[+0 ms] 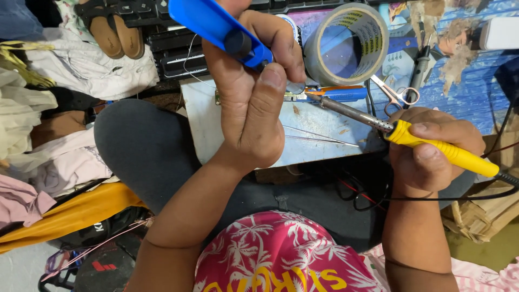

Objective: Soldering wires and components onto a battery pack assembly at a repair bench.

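Yellow plastic fills the right hand (430,157): its fingers are wrapped fully round the handle of a soldering iron (411,138), thumb laid along the top, with the grey metal shaft slanting up and left toward the centre of the scene. A black cord leaves the handle's right end. The iron's tip comes in just under the fingertips of the left hand (251,92), which is raised at centre frame and closed round a blue plastic tool (216,24) whose flat body sticks out up and to the left, a dark round knob showing against the thumb. Whether the tip touches anything there cannot be made out; the fingers hide the spot.

Beneath both hands lies a pale, scuffed work board (319,135), with thin wires (316,135) lying across it. At the board's far edge rest an orange-and-blue screwdriver (338,93) and, beyond it, a large roll of clear tape (346,43) standing on its side. Small scissors (397,96) and a black probe (420,67) lie to the right of the roll on a blue patterned mat (465,92). To the far left a pair of brown sandals (113,32) sits among heaped clothes (81,67); the person's dark-trousered knee (146,146) is near left.
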